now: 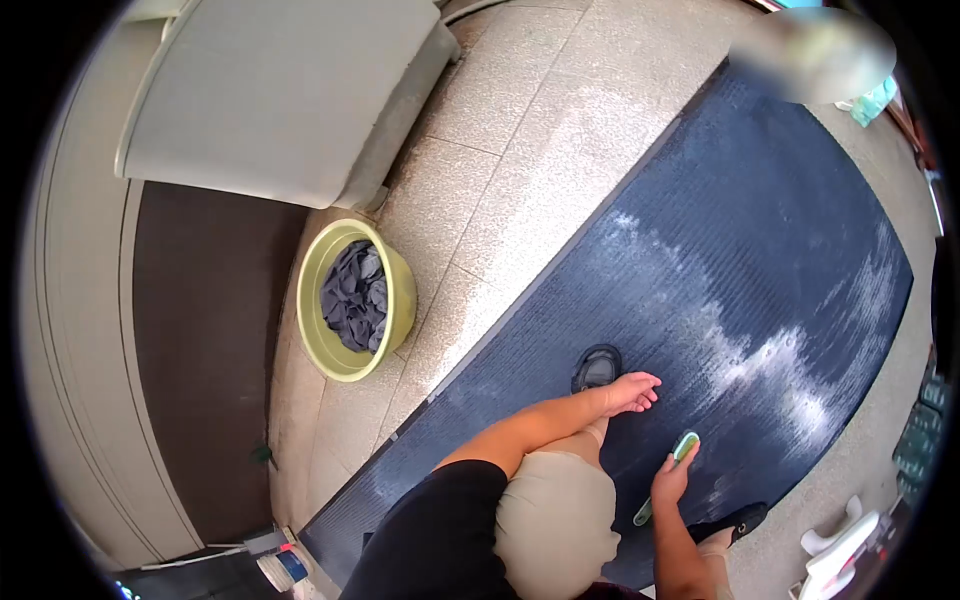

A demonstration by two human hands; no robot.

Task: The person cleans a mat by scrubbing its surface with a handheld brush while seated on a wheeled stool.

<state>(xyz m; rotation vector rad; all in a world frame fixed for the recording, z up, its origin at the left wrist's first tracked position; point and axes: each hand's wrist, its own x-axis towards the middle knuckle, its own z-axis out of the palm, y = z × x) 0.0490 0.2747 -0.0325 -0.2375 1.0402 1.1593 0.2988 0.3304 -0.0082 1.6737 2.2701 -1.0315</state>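
Observation:
My right hand point(671, 481) is wrapped round a green-and-white handled scrub brush point(685, 446), whose far end sticks out below the fingers. The brush is held over a dark ribbed mat point(560, 290); whether it touches the mat I cannot tell. Whitish, foam-like patches point(770, 360) lie on the mat ahead of both hands. Near my black shoe point(598, 367), my left hand point(632, 393) hangs over the knee with loosely bent fingers and nothing in it.
A yellow-green tub point(402, 300) with dark cloth point(355, 295) stands on the tiled floor point(480, 190) to the left. Beyond it is a large grey box-like object point(280, 90). A white-and-blue bucket point(285, 570) sits at lower left. White objects point(840, 555) lie at lower right.

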